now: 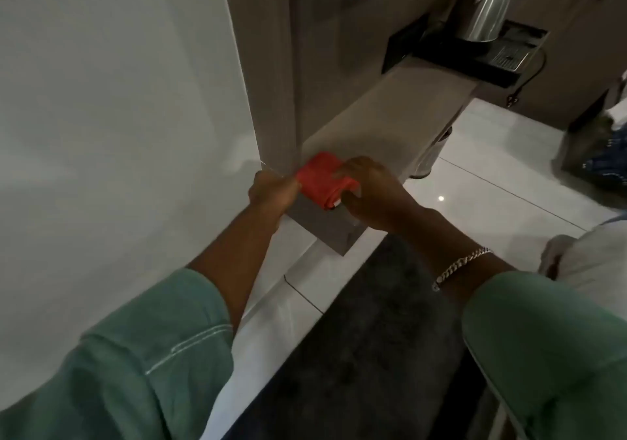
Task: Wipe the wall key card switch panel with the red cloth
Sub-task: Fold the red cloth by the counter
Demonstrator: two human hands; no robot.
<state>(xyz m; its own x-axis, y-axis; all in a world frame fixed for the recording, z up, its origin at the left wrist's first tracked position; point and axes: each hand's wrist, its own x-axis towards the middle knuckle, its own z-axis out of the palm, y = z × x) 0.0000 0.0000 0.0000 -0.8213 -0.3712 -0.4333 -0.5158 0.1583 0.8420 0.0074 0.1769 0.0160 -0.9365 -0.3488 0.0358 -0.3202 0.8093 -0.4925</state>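
A folded red cloth (pixel 320 180) lies at the near end of a grey-brown wooden shelf (pixel 390 113), next to a wooden post. My left hand (pixel 273 192) pinches the cloth's left edge with closed fingers. On the cloth's right side my right hand (pixel 369 192) lies over it, fingers on top and thumb at its near edge. Both arms wear green sleeves, and a chain bracelet (pixel 461 266) circles the right wrist. No key card switch panel shows in this view.
A white wall (pixel 118 100) fills the left. At the shelf's far end a metal kettle (pixel 485 5) stands on a black tray (pixel 475 52). Glossy white floor tiles (pixel 492 181) lie to the right, a dark rug (pixel 366 354) below.
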